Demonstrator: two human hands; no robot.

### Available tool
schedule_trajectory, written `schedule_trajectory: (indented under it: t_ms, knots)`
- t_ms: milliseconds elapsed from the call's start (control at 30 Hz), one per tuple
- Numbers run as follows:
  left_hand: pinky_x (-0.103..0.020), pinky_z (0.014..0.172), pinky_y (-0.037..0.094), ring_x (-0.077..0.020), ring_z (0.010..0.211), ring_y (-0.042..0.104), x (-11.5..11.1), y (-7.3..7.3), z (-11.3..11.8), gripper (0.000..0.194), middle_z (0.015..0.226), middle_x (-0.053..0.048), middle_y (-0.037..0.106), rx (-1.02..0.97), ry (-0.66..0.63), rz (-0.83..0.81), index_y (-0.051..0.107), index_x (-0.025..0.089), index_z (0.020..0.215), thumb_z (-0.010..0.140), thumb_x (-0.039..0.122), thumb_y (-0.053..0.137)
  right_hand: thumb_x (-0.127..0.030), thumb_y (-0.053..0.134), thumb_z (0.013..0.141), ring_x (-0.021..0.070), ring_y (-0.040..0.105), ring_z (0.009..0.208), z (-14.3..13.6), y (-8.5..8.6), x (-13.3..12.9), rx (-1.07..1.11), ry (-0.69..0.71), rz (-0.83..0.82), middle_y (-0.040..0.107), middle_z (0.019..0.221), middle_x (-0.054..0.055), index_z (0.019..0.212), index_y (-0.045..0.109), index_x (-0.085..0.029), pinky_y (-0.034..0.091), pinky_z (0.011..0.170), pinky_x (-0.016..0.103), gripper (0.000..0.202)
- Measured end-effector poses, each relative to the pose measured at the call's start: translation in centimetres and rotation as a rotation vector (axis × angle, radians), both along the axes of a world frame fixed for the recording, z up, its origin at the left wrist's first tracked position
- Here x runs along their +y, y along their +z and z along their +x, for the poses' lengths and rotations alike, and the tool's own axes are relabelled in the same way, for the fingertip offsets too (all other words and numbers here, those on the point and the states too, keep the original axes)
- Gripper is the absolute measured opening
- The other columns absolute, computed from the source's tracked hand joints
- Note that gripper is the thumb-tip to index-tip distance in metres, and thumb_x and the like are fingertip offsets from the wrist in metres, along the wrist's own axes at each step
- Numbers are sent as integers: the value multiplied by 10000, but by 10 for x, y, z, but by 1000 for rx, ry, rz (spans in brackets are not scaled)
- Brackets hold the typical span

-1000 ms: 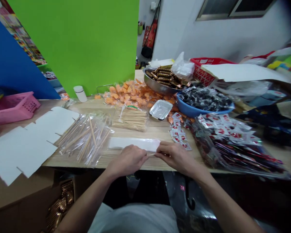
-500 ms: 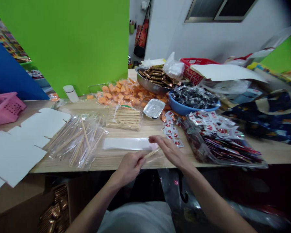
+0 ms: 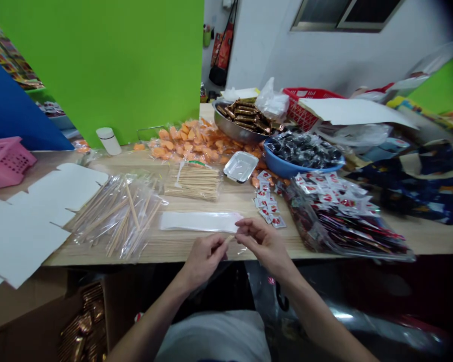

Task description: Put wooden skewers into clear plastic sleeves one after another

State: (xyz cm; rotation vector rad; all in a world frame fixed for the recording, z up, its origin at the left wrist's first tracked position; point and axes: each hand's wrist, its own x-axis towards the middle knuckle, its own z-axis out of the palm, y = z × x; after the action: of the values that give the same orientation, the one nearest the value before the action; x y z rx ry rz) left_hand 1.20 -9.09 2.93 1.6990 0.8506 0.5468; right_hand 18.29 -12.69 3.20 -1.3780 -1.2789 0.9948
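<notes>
Thin wooden sticks (image 3: 229,239) poke out of my left hand (image 3: 205,259), whose thumb and fingers are closed on them near the table's front edge. Just right of the stick ends, my right hand (image 3: 264,245) has its thumb and fingertips drawn together at a clear plastic sleeve, which is hard to make out. Behind both hands lies a flat stack of clear sleeves (image 3: 196,221). A bag of wooden skewers (image 3: 196,182) rests farther back. To the left, clear packets with sticks (image 3: 121,216) are piled loosely.
Small white-and-red sachets (image 3: 266,201) lie beside an overfull clear tray (image 3: 313,245) on the right. Behind stand a foil tray (image 3: 232,173), a blue basin (image 3: 277,167) of black packets and a steel bowl (image 3: 226,125). Orange wrapped pieces (image 3: 191,143) spread along the back; white card (image 3: 33,221) lies left.
My right hand has gone from stretched flat over the sticks to fingertips drawn together at their ends. Less of the sticks' length shows beyond my left hand.
</notes>
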Motion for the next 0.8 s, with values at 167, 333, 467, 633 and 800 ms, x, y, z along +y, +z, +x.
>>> schedule_trajectory:
  t_ms: [167, 333, 467, 633, 800]
  knots:
    - [-223, 615, 448, -114, 648, 572, -3, 1, 4, 198, 729, -16, 615, -202, -11, -192, 607, 133, 929, 830, 242, 474, -247, 516, 831, 140, 582, 644, -12, 9, -4, -59, 71, 19, 584, 669, -22, 882, 448, -213, 442, 632, 272, 92]
    - [-209, 535, 431, -105, 535, 550, -3, -2, 3, 216, 607, -9, 602, -208, 11, -220, 637, 116, 877, 822, 254, 480, -195, 477, 844, 151, 539, 678, -14, 11, -6, -320, 70, 146, 535, 701, 0, 757, 491, -208, 424, 637, 277, 89]
    - [-231, 537, 453, -114, 508, 552, -3, -8, 2, 290, 585, -8, 592, -229, -16, -248, 631, 111, 1013, 823, 253, 464, -152, 523, 808, 187, 551, 823, -12, 7, -7, -521, 82, 293, 571, 830, 46, 795, 562, -202, 425, 728, 317, 64]
    - [-224, 543, 442, -120, 529, 556, -4, -2, 2, 306, 616, -12, 592, -125, -77, -141, 633, 125, 1043, 824, 196, 430, -99, 516, 782, 200, 560, 845, -13, 4, -9, -764, 61, 432, 601, 864, 66, 821, 577, -196, 393, 795, 382, 121]
    - [-209, 578, 401, -116, 565, 524, -3, 8, -2, 352, 624, 7, 594, 52, -163, 87, 623, 157, 1064, 791, 105, 407, -63, 457, 794, 197, 557, 825, -17, -3, -14, -826, 35, 433, 609, 862, 67, 808, 574, -195, 388, 794, 392, 177]
